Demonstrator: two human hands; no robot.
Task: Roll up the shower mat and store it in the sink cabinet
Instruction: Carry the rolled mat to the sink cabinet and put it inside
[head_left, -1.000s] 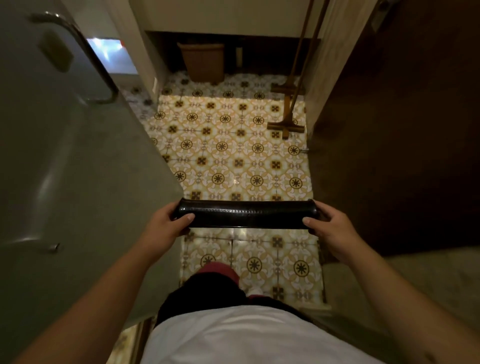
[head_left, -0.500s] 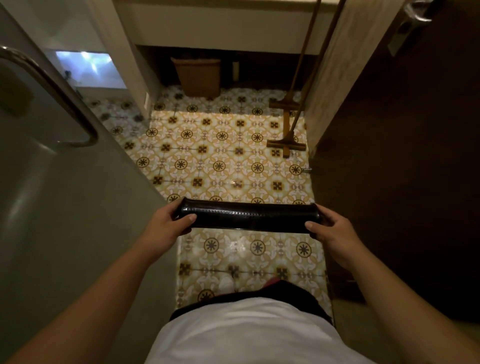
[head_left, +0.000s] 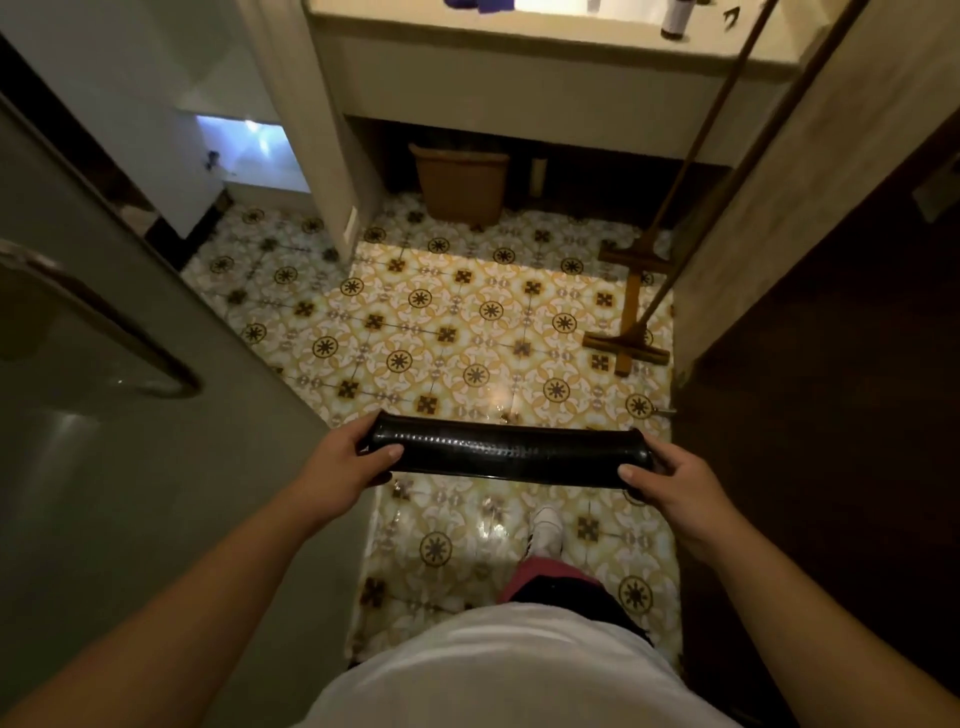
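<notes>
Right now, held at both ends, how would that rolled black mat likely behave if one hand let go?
The rolled mat spans straight between the left hand and right hand, so probably fairly stiff. Its glossy surface looks slippery. Nothing visibly ties it, so it might unroll.

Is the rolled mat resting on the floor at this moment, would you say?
No, the mat is held up by the left hand and right hand, one at each end.

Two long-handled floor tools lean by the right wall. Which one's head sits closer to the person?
The long wooden-handled floor tool whose flat head lies just ahead of the rolled black shower mat. The other tool's head rests farther off, nearer the sink cabinet.
</notes>
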